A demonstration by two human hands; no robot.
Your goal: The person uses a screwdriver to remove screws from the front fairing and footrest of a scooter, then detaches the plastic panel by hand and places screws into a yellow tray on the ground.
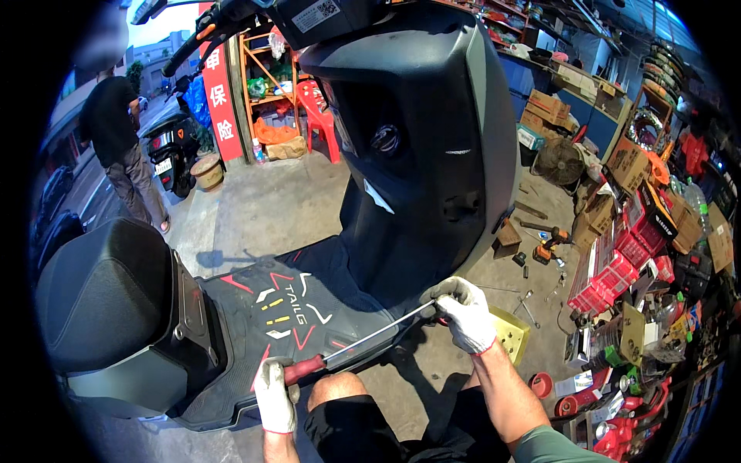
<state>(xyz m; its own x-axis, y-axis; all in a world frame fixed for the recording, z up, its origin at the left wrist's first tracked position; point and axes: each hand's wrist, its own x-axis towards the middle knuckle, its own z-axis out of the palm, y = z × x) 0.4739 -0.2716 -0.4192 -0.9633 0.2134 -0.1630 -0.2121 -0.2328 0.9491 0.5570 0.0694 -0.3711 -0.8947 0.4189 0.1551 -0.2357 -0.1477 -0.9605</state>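
Note:
My left hand [276, 395], in a white work glove with grey palm, is closed round the red handle of a long screwdriver [380, 331]. The metal shaft slopes up to the right above the edge of the scooter's footboard [247, 309]. My right hand [466, 315], gloved the same way, is closed with its fingers pinched at the shaft's far end. Its fingers hide the tip, and I cannot make out whether a small part is held there. Ahead stands the dark front panel [417, 147] of the scooter, with its seat [116, 285] at the left.
Right of the scooter, a cordless drill [546, 245], wrenches [527, 307] and small parts lie on the floor. Red boxes [606, 270] and clutter line the right side. A yellow perforated stool or crate [511, 336] stands by my right arm. A person [116, 131] stands at the far left.

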